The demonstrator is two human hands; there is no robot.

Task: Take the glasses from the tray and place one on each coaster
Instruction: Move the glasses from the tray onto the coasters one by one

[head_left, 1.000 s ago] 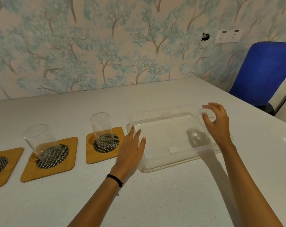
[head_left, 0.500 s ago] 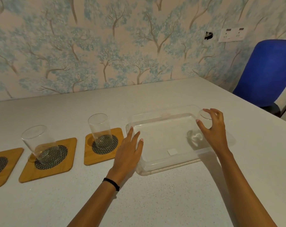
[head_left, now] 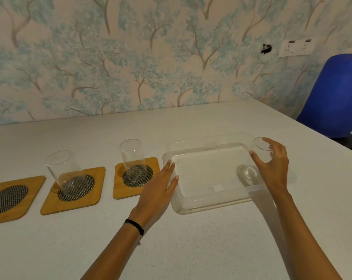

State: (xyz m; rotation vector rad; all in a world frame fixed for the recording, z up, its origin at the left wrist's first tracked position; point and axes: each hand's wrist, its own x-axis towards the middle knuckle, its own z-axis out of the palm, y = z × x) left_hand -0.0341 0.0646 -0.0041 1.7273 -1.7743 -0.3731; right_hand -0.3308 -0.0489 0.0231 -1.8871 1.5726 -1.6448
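Observation:
A clear plastic tray (head_left: 207,201) lies on the white table. One clear glass (head_left: 261,147) stands in its right end, and my right hand (head_left: 274,164) wraps around it, fingers curled on its side. My left hand (head_left: 157,190) rests flat on the table against the tray's left wall, fingers straight, holding nothing. Three wooden coasters with dark mesh centres lie in a row to the left. The nearest coaster (head_left: 118,188) bears a glass (head_left: 131,158). The middle coaster (head_left: 92,199) bears another glass (head_left: 63,172). The far-left coaster (head_left: 9,199) is bare.
A blue chair (head_left: 334,96) stands past the table's right edge. A wallpapered wall with a socket plate (head_left: 296,47) runs along the table's far side. The white table (head_left: 191,249) stretches wide in front of the tray.
My right hand has closed in around the glass in the tray's right end. My left hand has stayed by the tray's left wall. The view shifted slightly.

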